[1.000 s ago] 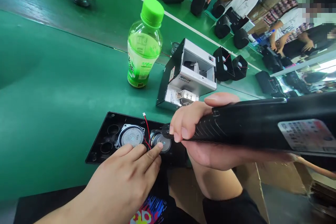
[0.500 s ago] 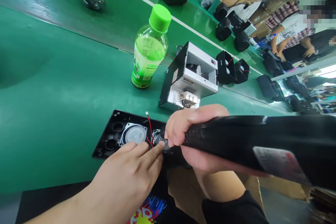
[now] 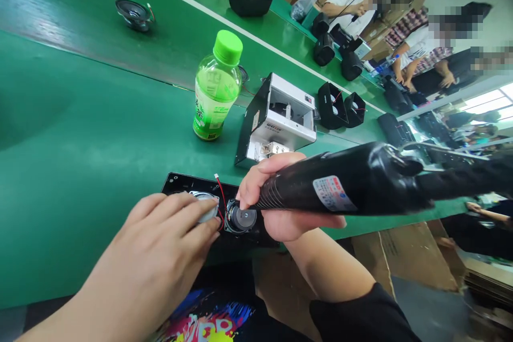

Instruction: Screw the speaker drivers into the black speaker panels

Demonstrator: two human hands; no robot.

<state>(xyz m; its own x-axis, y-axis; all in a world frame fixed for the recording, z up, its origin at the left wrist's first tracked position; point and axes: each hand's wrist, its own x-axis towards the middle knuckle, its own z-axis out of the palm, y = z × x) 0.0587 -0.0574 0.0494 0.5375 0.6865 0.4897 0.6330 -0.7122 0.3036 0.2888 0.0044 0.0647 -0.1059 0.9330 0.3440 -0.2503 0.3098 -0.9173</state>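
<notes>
"So, working from the left, what comes first?"

"A loose speaker (image 3: 134,15), well apart from the hands. Then the left hand (image 3: 162,246), fingers laid loosely over the left driver (image 3: 209,214), clasping nothing visible."

"Why there?"

"Probably to steady the black panel (image 3: 186,183), which lies on the green bench (image 3: 80,181) right before the person, both drivers' backs facing up."

"And past that hand?"

"A green-capped bottle (image 3: 216,96) stands beyond the panel, out of the hands' way. Nearer, a red wire (image 3: 220,187) rises between the drivers, its white plug loose, perhaps to clear the tool. Beside it sits the right driver (image 3: 245,220), mostly uncovered."

"What about the right hand (image 3: 280,224)?"

"Wrapped round a black cylindrical tool (image 3: 312,187), thick end to the right. Gripping so low seems meant to guide the tip at that driver's edge; fingers hide whether it touches."

"Anything behind?"

"A silver-and-black machine (image 3: 276,127), likely placed within easy reach, then open black cases (image 3: 324,101) further right."
</notes>
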